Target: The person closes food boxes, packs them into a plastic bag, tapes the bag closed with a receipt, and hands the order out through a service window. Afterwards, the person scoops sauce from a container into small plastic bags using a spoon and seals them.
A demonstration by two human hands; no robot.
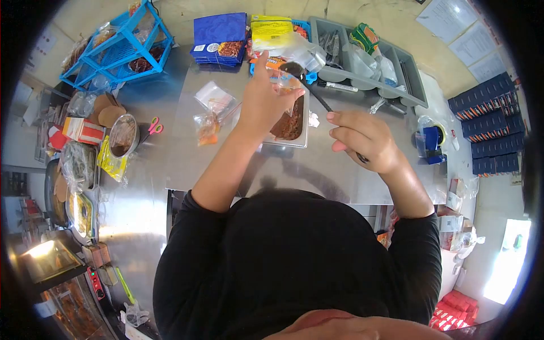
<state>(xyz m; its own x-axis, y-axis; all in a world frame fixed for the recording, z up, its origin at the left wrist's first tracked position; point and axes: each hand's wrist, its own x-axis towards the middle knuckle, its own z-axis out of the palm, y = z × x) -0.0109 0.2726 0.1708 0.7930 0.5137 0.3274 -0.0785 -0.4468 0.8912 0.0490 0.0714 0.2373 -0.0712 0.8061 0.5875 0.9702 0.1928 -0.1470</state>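
My left hand pinches a small clear plastic bag above the metal pan. My right hand is closed round the handle of a long black spoon. The spoon slants up and left, its dark bowl end close to the bag's mouth; whether it is inside the bag I cannot tell. Beneath my left hand stands a rectangular metal pan of chunky brown paste, partly covered by my hand and the bag. Left of my forearm lie flat clear bags and a small bag with orange contents.
Blue packets, a yellow packet and a grey divided bin line the back. A marker lies before the bin. At left are a blue basket rack, a metal bowl and pink scissors. A tape dispenser sits right.
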